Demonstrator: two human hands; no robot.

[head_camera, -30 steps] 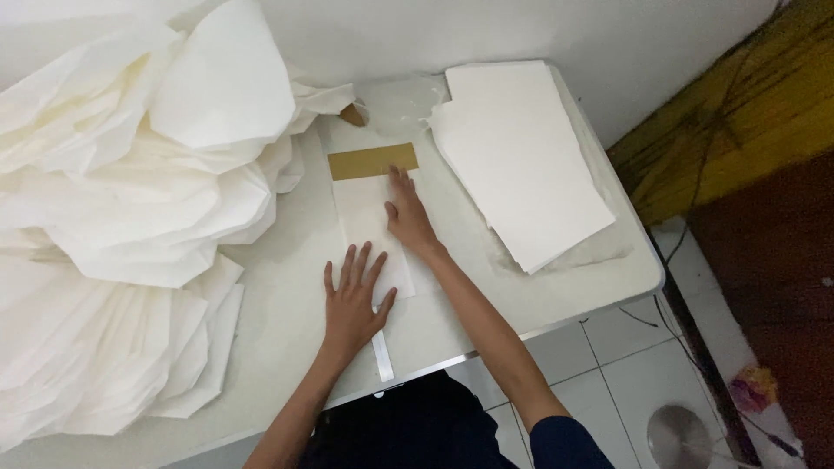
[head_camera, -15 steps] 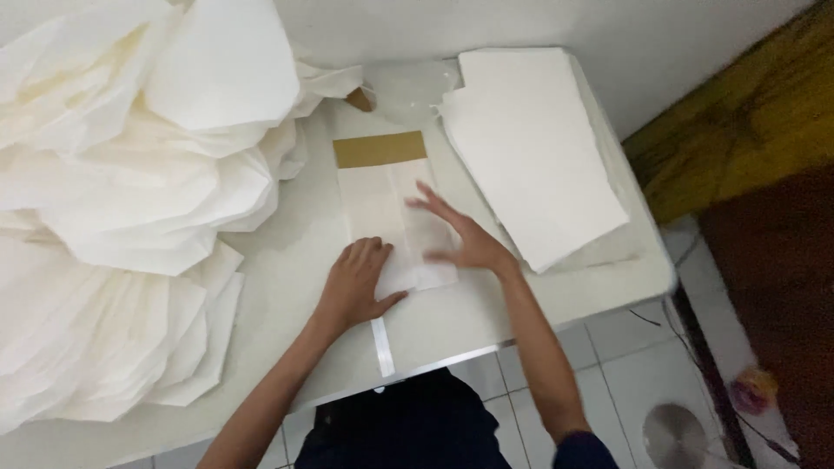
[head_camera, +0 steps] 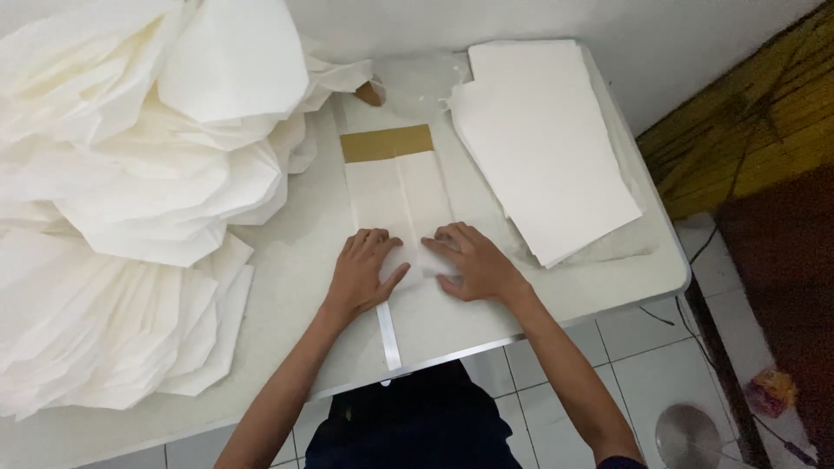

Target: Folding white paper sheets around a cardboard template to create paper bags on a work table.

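A folded white paper sheet (head_camera: 398,195) lies lengthwise on the white table (head_camera: 287,260), with a brown cardboard strip (head_camera: 387,142) showing at its far end. My left hand (head_camera: 363,273) presses flat on the sheet's near left part, fingers apart. Beside it, my right hand (head_camera: 469,260) presses flat on the near right part. A narrow white strip (head_camera: 388,336) runs from between my hands to the table's front edge.
A big heap of folded white paper pieces (head_camera: 122,200) fills the table's left side. A flat stack of white sheets (head_camera: 543,143) lies at the right. Tiled floor (head_camera: 643,365) and a round metal object (head_camera: 686,434) show below the table's edge.
My right hand slid from the sheet's middle down to its near end, beside my left hand. My left hand stayed near the bottom of the sheet.
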